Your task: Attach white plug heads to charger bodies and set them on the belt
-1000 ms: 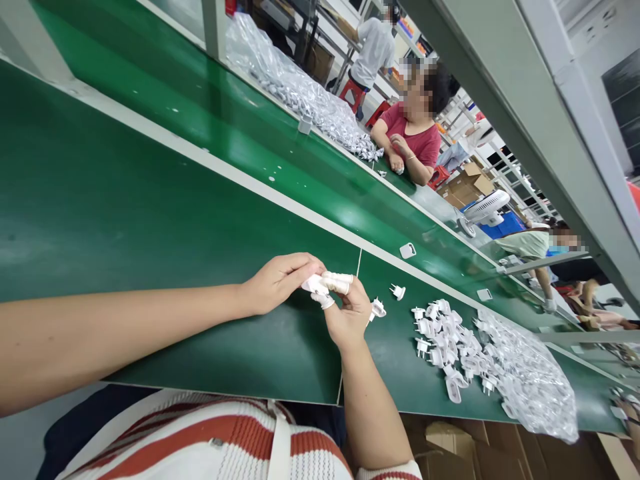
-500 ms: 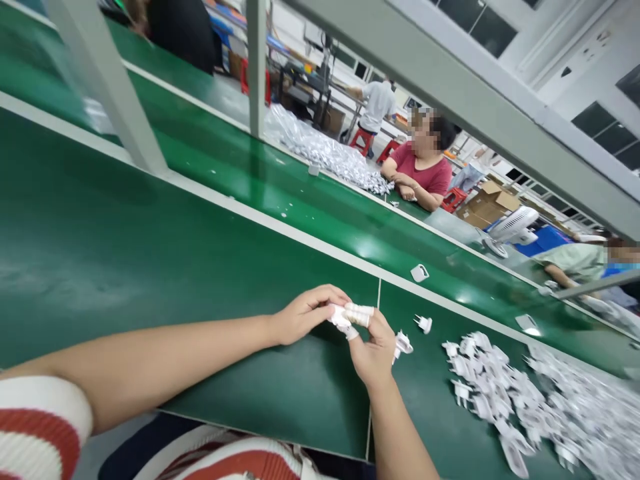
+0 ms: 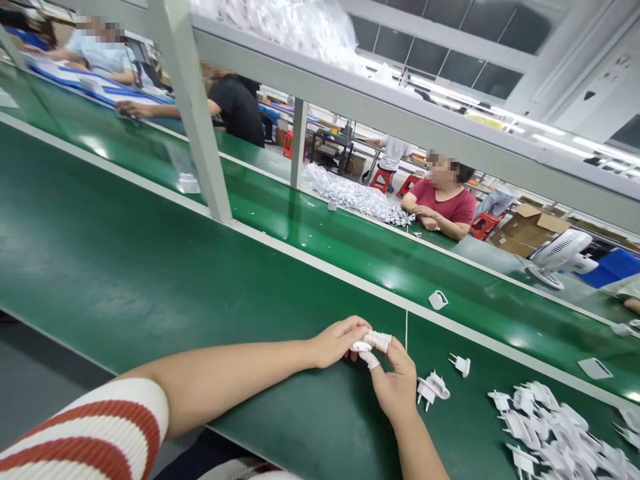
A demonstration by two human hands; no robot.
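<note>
Both hands meet over the green table around a small white plastic piece [image 3: 360, 347], mostly covered by fingers, so its exact kind cannot be made out. My left hand [image 3: 336, 343] has its fingers closed on the piece from the left. From the right, my right hand [image 3: 397, 381] pinches it between thumb and index finger, both wrapped in white finger covers. Just beyond my right hand lie a few white two-pin plug parts [image 3: 433, 388], with a single plug [image 3: 460, 365] a little farther off.
A heap of white plug parts [image 3: 545, 427] lies at the right. Behind a pale ledge runs a green conveyor belt [image 3: 350, 257] carrying a white square part [image 3: 439, 300]. A metal post [image 3: 193, 113] rises at left. Co-workers, including a person in a red shirt [image 3: 447, 203], sit across.
My view has swung left and up, bringing more co-workers and the upper shelf into sight. Both hands stay together on the white piece, which is now more covered by my fingers.
</note>
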